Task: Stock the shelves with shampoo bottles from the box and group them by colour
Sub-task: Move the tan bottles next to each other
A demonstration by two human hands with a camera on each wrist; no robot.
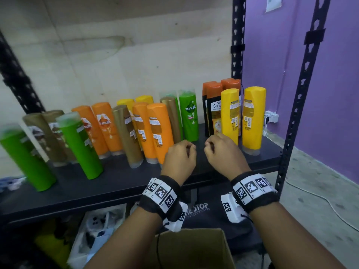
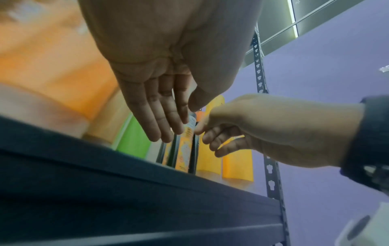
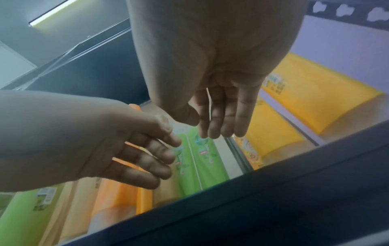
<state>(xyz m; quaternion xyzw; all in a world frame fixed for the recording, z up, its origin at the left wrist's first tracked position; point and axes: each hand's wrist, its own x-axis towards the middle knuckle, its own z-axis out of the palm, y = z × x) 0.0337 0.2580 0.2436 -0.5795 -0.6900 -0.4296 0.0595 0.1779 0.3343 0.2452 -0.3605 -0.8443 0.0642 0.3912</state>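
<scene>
**Stock entry: shampoo bottles on dark shelf, both hands free**

Head view. My left hand (image 1: 179,156) and right hand (image 1: 223,152) hover side by side over the front of the shelf (image 1: 120,183); fingers loosely curled, holding nothing. Stock on the shelf, upright on their caps: green bottles (image 1: 79,146) at far left and again mid-shelf (image 1: 189,117), brown bottles (image 1: 126,133) scattered among them, an orange bottle (image 1: 160,129) with others just left of my left hand, yellow bottles (image 1: 253,115) at the right end, black bottles with orange caps (image 1: 212,111) behind those. Colours are mixed, so I judge the sorting unfinished. The cardboard box (image 1: 192,249) sits below my wrists; I cannot see its contents.

Left wrist view. Left hand's fingers (image 2: 155,119) hang straight and relaxed, empty, above the shelf edge (image 2: 147,191). The right hand (image 2: 252,131) is near them, fingers slack. An orange bottle fills the left of the frame, blurred.

Right wrist view. Right hand's fingers (image 3: 225,114) released and empty, hanging before the green pair (image 3: 200,158) and the yellow bottles (image 3: 315,99).

Handling note, my judgement: stiff glossy plastic, likely slick, moderately heavy if full, tall on a narrow cap, so tippy. I would wrap the mid-body across the flat faces, not the tapered top, and lift clear of neighbours packed close enough to topple.
</scene>
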